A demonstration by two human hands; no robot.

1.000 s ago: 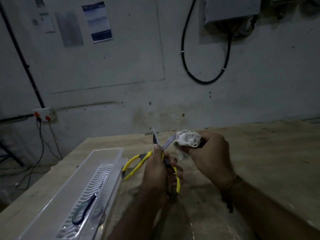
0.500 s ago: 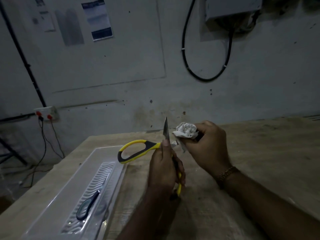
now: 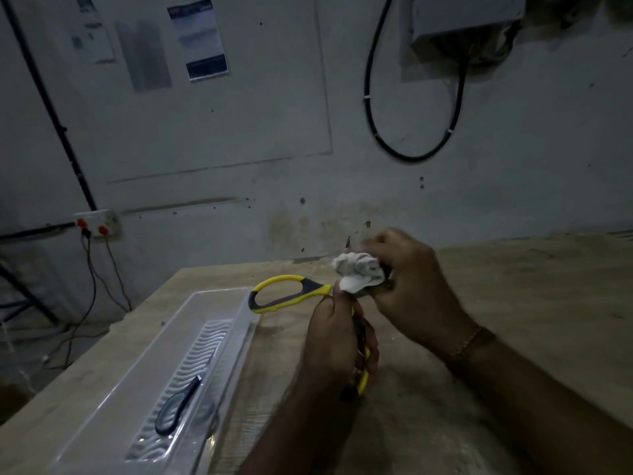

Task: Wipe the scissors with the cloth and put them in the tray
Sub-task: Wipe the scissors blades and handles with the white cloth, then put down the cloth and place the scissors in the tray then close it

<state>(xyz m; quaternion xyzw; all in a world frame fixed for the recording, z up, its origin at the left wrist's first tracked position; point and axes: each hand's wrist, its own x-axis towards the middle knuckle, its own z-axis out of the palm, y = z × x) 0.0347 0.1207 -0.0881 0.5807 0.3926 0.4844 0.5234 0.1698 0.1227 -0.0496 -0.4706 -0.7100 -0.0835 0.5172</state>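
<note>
Yellow-and-black scissors are spread wide above the wooden table. My left hand grips the lower handle near the pivot, while the other handle loop sticks out to the left. A crumpled white cloth is bunched in my right hand and wraps one blade; only the blade's tip shows above it. The clear plastic tray lies on the table to the left of my hands.
A small dark-handled tool lies on the tray's ribbed floor. The wooden table meets a grey wall at the back. A wall socket with hanging cables sits at the left, beyond the table's edge.
The scissors have been raised and opened wider, the free handle swinging up and left. My right hand with the cloth has moved over the upright blade and now covers it.
</note>
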